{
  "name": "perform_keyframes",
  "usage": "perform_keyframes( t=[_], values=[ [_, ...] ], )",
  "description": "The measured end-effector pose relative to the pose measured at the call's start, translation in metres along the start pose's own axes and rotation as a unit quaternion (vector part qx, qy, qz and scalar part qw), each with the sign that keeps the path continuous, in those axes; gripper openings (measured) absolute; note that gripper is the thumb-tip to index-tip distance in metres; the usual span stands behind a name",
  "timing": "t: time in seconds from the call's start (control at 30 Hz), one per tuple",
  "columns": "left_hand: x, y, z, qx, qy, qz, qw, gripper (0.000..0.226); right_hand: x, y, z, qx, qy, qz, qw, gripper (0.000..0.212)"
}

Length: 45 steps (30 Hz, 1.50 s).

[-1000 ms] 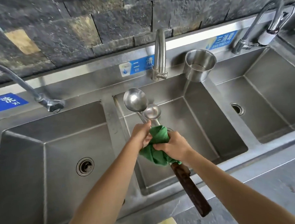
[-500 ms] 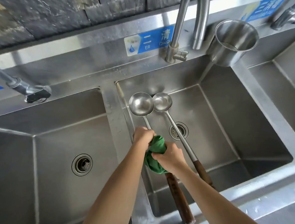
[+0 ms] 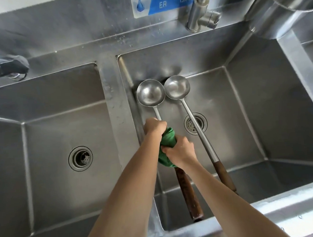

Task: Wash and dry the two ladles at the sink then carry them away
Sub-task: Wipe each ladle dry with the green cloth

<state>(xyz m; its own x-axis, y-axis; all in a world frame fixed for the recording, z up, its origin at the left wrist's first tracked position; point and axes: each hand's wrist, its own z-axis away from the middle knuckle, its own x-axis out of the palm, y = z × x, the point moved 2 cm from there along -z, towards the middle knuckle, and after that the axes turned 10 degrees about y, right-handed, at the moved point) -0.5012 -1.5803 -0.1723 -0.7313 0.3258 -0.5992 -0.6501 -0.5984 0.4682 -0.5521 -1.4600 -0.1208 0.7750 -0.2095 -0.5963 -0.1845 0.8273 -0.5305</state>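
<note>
Two steel ladles with dark wooden handles are over the middle sink basin (image 3: 242,125). My left hand (image 3: 154,127) grips the metal shaft of the left ladle (image 3: 150,92), just below its bowl. My right hand (image 3: 181,151) squeezes a green cloth (image 3: 168,139) wrapped around the same shaft, above the wooden handle. The right ladle (image 3: 176,87) lies slanted in the basin beside my right hand, bowl up. Its wooden end passes behind my right forearm, and neither hand holds it.
A left basin (image 3: 62,108) with a drain (image 3: 80,158) adjoins the middle one. A tap base (image 3: 201,19) and a blue label (image 3: 165,1) sit on the back ledge. A steel cup (image 3: 282,10) stands at the back right. Another tap (image 3: 6,68) is at far left.
The camera has tipped down and moved closer to the sink. The right ladle has separated from the left one and now lies in the basin. Both hands have stayed on the left ladle's shaft.
</note>
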Motion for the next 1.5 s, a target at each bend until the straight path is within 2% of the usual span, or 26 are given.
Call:
perform_keyframes(
  t=[0.13, 0.3, 0.43, 0.47, 0.57, 0.63, 0.77, 0.83, 0.9, 0.97, 1.03, 1.13, 1.2, 1.3, 1.43, 1.5],
  values=[
    [0.009, -0.004, -0.005, 0.002, 0.0, -0.029, 1.0, 0.004, 0.004, 0.006, -0.005, 0.011, -0.013, 0.004, 1.0, 0.019],
    [0.013, -0.005, -0.009, -0.008, 0.003, -0.038, 0.999, 0.014, 0.007, 0.009, -0.009, 0.009, -0.023, -0.01, 1.0, 0.026],
    [0.01, -0.003, 0.0, 0.007, -0.003, -0.062, 0.998, 0.002, 0.004, 0.011, -0.012, 0.007, -0.039, -0.03, 0.999, 0.026],
    [0.01, -0.003, 0.004, 0.013, -0.005, -0.065, 0.998, 0.004, 0.002, 0.012, -0.012, 0.014, -0.046, -0.039, 0.998, 0.025],
    [0.006, 0.003, 0.02, 0.034, -0.018, -0.07, 0.997, 0.03, -0.008, 0.015, -0.012, 0.049, -0.077, -0.081, 0.992, 0.029],
    [-0.002, 0.013, 0.034, 0.079, -0.05, -0.088, 0.992, 0.041, -0.018, 0.016, -0.012, 0.072, -0.089, -0.121, 0.986, 0.035],
    [-0.03, 0.029, 0.068, 0.166, -0.096, -0.111, 0.975, 0.058, -0.049, 0.006, -0.011, 0.061, -0.072, -0.189, 0.977, 0.053],
    [-0.048, 0.037, 0.09, 0.149, -0.139, -0.073, 0.976, 0.056, -0.068, -0.008, -0.005, 0.055, -0.08, -0.242, 0.965, 0.059],
    [-0.067, 0.046, 0.112, 0.101, -0.188, 0.022, 0.977, 0.051, -0.084, -0.027, 0.008, 0.047, -0.113, -0.282, 0.952, 0.066],
    [-0.083, 0.053, 0.126, 0.088, -0.222, 0.106, 0.965, 0.048, -0.1, -0.047, 0.023, 0.043, -0.158, -0.341, 0.926, 0.056],
    [-0.098, 0.052, 0.134, 0.063, -0.264, 0.197, 0.942, 0.051, -0.119, -0.068, 0.038, 0.031, -0.2, -0.38, 0.902, 0.045],
    [-0.122, 0.042, 0.14, 0.024, -0.349, 0.318, 0.881, 0.066, -0.145, -0.1, 0.06, -0.005, -0.261, -0.404, 0.877, 0.046],
    [-0.139, 0.036, 0.141, 0.02, -0.362, 0.355, 0.862, 0.067, -0.157, -0.116, 0.07, -0.028, -0.279, -0.398, 0.874, 0.047],
    [-0.174, 0.026, 0.138, 0.041, -0.325, 0.351, 0.877, 0.058, -0.165, -0.137, 0.08, -0.069, -0.274, -0.377, 0.882, 0.044],
    [-0.216, 0.006, 0.124, 0.09, -0.254, 0.265, 0.926, 0.063, -0.156, -0.149, 0.082, -0.085, -0.25, -0.349, 0.899, 0.037],
    [-0.231, -0.004, 0.116, 0.099, -0.247, 0.237, 0.935, 0.054, -0.145, -0.151, 0.081, -0.076, -0.243, -0.331, 0.909, 0.036]
  ],
)
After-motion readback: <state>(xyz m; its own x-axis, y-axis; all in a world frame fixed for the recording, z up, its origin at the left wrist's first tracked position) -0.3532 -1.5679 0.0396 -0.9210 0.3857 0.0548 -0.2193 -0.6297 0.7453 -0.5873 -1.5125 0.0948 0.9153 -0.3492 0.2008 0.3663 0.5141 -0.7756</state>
